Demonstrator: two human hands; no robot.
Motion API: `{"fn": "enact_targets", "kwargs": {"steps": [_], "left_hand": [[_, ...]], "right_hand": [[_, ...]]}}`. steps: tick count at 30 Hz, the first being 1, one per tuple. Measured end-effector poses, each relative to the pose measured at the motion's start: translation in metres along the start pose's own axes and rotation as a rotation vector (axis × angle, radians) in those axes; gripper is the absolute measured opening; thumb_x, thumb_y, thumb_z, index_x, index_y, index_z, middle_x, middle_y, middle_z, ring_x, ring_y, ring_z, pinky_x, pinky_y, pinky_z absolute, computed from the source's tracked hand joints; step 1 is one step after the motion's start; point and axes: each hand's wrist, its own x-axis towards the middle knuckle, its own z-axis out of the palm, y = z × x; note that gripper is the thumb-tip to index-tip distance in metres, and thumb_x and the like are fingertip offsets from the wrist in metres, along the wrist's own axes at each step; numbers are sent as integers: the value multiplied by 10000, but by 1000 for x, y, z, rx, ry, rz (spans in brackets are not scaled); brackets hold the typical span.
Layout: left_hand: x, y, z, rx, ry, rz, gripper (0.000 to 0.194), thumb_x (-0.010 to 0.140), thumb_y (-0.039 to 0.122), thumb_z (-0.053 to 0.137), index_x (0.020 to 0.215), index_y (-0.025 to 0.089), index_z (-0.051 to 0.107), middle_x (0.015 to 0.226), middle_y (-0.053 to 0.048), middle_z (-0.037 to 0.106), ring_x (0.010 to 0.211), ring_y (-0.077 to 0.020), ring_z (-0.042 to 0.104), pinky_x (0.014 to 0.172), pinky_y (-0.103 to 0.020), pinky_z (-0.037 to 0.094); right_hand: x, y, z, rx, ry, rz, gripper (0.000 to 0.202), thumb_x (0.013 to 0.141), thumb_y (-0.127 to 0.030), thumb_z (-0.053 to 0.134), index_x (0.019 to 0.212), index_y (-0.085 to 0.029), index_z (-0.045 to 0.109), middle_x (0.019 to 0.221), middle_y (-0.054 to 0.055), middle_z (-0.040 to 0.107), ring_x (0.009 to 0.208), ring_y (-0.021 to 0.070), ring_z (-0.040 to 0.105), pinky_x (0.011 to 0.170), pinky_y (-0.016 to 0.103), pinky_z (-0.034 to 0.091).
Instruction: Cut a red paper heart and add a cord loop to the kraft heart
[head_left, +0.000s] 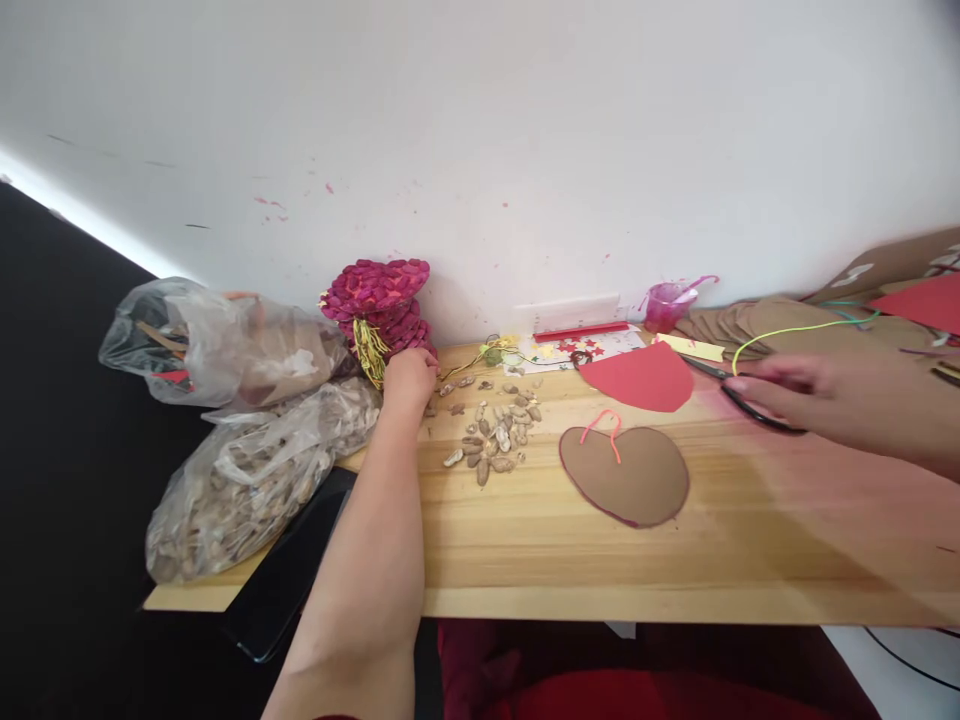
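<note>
My left hand (409, 378) reaches to the foot of a magenta piece covered in dyed peanut shells (384, 290), which leans at the wall. Its fingers are curled beside a bunch of yellow-green strings (369, 352); what they grip is hidden. Blurred by motion, my right hand (799, 388) is over the black-handled scissors (757, 412). A lime-green cord (795, 328) runs by its fingertips; I cannot tell whether the hand holds either. Loose peanut shells (499, 436) are scattered between the hands. A heart-shaped cardboard piece (626, 485) with a coral loop lies near a red paper shape (645, 380).
Plastic bags, one of peanut shells (232, 500), crowd the left end, beside a dark phone (289, 570). Star stickers (577, 348) and a cup of magenta paint (664, 310) stand along the wall. Stacked cardboard (735, 328) fills the back right.
</note>
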Motion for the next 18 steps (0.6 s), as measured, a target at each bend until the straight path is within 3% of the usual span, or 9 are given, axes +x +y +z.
{"fn": "enact_targets", "kwargs": {"steps": [1,3,5,7,12,15,18], "left_hand": [[0,1,1,5,-17,8,141,776,132,649,648,185,623,648,-45,607,764,-211,580,732,-339,368],[-1,5,4,21,-43,12,129,758,112,660,660,189,630,675,-54,628,765,-218,592,731,-337,379],[0,6,6,43,-57,-4,127,735,110,677,659,202,634,696,-70,649,778,-239,613,730,-338,399],[1,6,9,65,-68,-23,123,721,121,685,656,213,638,721,-87,672,814,-264,636,750,-344,422],[1,4,17,74,-82,-53,87,731,121,637,692,198,653,862,-164,716,913,-329,660,837,-411,445],[1,7,18,28,-80,-59,87,716,107,627,679,185,637,901,-190,714,936,-343,656,861,-431,443],[0,15,10,-85,-98,-40,37,739,179,631,705,191,636,841,-132,709,872,-284,656,809,-372,461]], "right_hand": [[9,-41,0,-15,-95,-17,426,891,-569,570,644,-223,538,552,6,527,518,150,464,550,323,273],[18,-104,-1,21,-100,-72,375,921,-456,554,638,-212,519,557,-10,513,539,142,467,566,303,298],[23,-140,2,67,-101,-177,377,906,-444,568,620,-207,506,547,-26,482,541,134,450,567,290,298],[27,-154,12,138,-146,-260,385,900,-452,559,610,-207,494,534,-36,444,527,125,419,544,277,280],[46,-165,36,259,-248,-388,357,873,-410,572,596,-205,478,507,-46,433,494,109,366,503,252,258],[57,-174,35,269,-253,-432,333,850,-385,604,587,-200,519,492,-43,462,476,101,385,488,245,267],[72,-189,30,419,-263,-392,240,860,-358,622,686,-194,599,591,-25,590,500,100,511,499,231,352]]}}
